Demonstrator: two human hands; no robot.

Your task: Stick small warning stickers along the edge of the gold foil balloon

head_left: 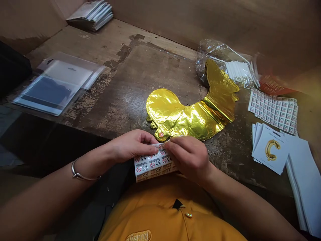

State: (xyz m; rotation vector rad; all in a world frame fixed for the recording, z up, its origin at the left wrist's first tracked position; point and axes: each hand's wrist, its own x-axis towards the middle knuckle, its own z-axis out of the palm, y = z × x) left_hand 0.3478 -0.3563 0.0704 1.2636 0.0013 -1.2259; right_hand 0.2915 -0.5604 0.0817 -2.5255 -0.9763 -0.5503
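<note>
My left hand [130,145] and my right hand [189,155] meet at the table's near edge, both closed on a small sheet of CE warning stickers [150,164]. The left fingers pinch its upper left edge. The right thumb and forefinger pinch at a sticker near its top right. Just beyond them lies a flat stack of gold foil balloons [190,110], curved like a letter C, with a small round sticker [161,135] at its near end. A metal bangle [80,174] is on my left wrist.
The worn wooden table [120,93] holds clear sleeves over printed cards [57,82] at left, a stack of packets [91,13] at the far left, a plastic bag with white straws [235,68], a larger sticker sheet [274,110] and white header cards showing a gold C [272,150] at right.
</note>
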